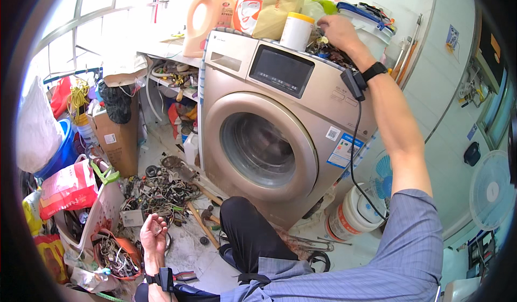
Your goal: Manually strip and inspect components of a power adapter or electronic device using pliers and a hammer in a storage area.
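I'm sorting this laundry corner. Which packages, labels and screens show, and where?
Detergent jug: peach, atop the washer's left end.
Paper bag: tan, upright beside the jug.
Canister: white, yellow lid, near the right hand.
Screen: dark rectangle, washer front.
Sticker: blue-white, right of the door.

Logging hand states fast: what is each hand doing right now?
Left hand: open palm up, cradling a small object.
Right hand: reaching into clutter atop the washer; grip cannot be told.

Dark screen [281, 69] on washer front; orange jug [207, 16], brown bag [278, 3] atop — blue-white label [341, 151] below.
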### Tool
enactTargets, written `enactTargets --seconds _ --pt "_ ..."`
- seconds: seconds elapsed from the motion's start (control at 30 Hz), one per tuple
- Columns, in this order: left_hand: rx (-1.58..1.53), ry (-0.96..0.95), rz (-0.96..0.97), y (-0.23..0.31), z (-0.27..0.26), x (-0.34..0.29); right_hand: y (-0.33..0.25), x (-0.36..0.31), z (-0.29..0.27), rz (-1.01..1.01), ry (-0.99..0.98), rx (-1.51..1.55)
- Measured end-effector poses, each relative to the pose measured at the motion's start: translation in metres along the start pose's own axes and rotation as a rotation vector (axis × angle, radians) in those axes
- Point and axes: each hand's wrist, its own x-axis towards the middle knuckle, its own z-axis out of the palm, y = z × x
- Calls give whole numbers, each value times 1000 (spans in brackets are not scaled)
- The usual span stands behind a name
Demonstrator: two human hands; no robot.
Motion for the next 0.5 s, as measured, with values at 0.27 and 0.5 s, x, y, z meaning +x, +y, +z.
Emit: enactTargets --seconds 0.27,0.5 --pt "-213 -193 -81 9 54 -7 -134 -40 -68 -289 255 -30" --pt "-330 -179 -87 5 38 -16 -415 -196 52 -600 -349 1099"
